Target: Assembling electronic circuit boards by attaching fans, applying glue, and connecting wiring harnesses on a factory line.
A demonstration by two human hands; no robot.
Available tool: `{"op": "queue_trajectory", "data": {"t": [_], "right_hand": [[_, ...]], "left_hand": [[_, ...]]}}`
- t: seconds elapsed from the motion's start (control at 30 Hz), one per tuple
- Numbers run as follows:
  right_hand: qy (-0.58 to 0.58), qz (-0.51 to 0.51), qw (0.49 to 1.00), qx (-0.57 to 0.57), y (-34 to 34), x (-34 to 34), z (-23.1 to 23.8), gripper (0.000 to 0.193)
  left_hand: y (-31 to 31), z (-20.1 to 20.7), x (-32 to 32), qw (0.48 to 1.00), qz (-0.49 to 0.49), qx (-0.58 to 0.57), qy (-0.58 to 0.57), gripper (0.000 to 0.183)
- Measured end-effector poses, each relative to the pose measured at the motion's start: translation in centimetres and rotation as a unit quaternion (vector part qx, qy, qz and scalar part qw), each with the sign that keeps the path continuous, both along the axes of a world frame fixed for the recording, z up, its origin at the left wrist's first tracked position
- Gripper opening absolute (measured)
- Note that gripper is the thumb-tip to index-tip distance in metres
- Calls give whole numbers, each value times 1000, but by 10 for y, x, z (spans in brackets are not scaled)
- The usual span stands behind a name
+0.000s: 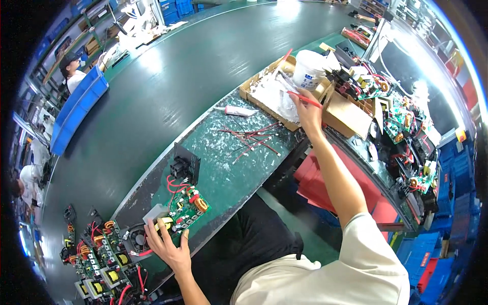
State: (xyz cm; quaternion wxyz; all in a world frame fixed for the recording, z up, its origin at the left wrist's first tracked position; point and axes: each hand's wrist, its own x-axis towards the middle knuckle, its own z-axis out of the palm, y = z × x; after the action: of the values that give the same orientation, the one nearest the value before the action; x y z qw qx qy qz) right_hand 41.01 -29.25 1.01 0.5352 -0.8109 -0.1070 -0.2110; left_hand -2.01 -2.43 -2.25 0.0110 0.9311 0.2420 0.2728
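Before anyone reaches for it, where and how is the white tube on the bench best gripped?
Probably pinch the white tube across mid-body, from above: it lies on its side, slim nozzle pointing left, so the broader body offers more hold. Coming down from above avoids the cardboard tray beside its right end and the loose wires nearer the person.

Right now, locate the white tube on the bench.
In the head view's upper middle, the white tube lies left of the cardboard tray, just beyond the loose wires.

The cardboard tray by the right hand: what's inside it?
White, smeary stuff and, it seems, a white bucket. Anything underneath them in the tray is covered, so I can't tell.
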Motion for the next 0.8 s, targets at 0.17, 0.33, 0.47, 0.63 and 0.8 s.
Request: {"op": "queue_trajectory", "data": {"t": [0.17, 0.33, 0.47, 0.63, 0.8], "right_hand": [[0, 40, 998, -58, -1, 8, 11, 23], [28, 78, 997, -6, 0, 15, -5, 28], [22, 65, 997, -27, -4, 17, -9, 28], [39, 87, 995, -36, -8, 10, 20, 22], [19, 157, 982, -100, -6, 12, 10, 21]], "left_hand": [[-2, 5, 0, 1000, 2, -13, 2, 81], [-1, 5, 1, 1000, 3, -8, 3, 79], [-2, 5, 2, 1000, 6, -7, 0, 76], [-2, 4, 0, 1000, 13, -9, 6, 76], [0, 5, 2, 1000, 8, -9, -1, 76]]}}
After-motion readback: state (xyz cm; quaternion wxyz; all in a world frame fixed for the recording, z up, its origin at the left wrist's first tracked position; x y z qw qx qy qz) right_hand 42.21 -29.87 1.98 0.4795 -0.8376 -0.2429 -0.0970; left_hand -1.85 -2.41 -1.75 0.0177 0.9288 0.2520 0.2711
